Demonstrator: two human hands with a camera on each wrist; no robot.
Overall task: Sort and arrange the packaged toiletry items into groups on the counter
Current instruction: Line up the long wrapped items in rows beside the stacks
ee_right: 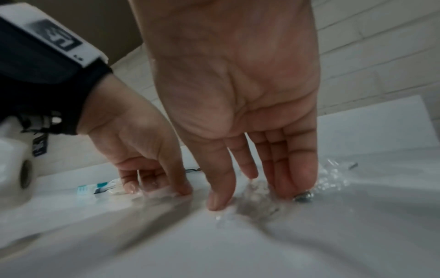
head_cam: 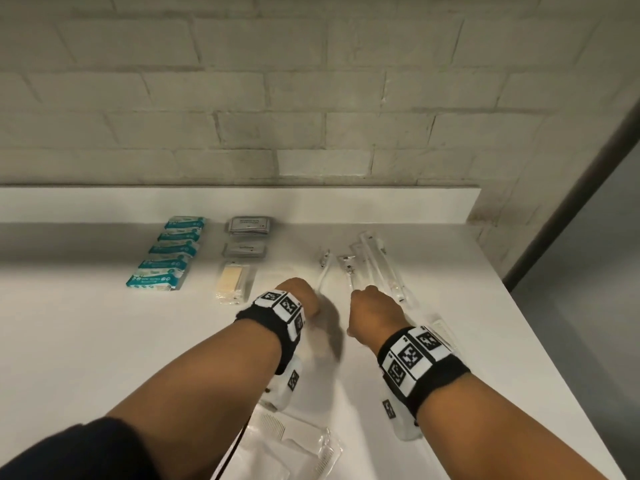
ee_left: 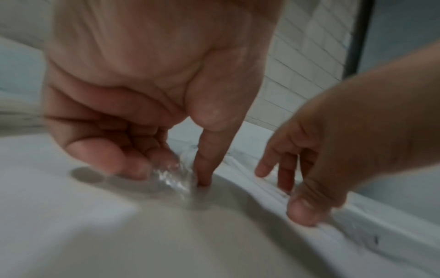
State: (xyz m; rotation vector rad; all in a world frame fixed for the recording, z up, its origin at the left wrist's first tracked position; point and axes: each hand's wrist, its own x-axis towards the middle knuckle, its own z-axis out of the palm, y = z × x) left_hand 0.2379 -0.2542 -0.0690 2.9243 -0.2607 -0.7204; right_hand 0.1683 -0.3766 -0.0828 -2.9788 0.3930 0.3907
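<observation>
On the white counter lie two clear-wrapped razors side by side. My left hand is at the near end of the left razor; in the left wrist view its curled fingers and thumb pinch crinkled clear wrap. My right hand is at the near end of the right razor; its thumb and straight fingers pinch the wrap against the counter. Both sets of fingertips are hidden in the head view.
Teal packs stand in a column at the back left, then grey sachets and a beige packet. Wrapped toothbrushes lie right of the razors. Wrapped combs lie near the front. The counter's right edge is close.
</observation>
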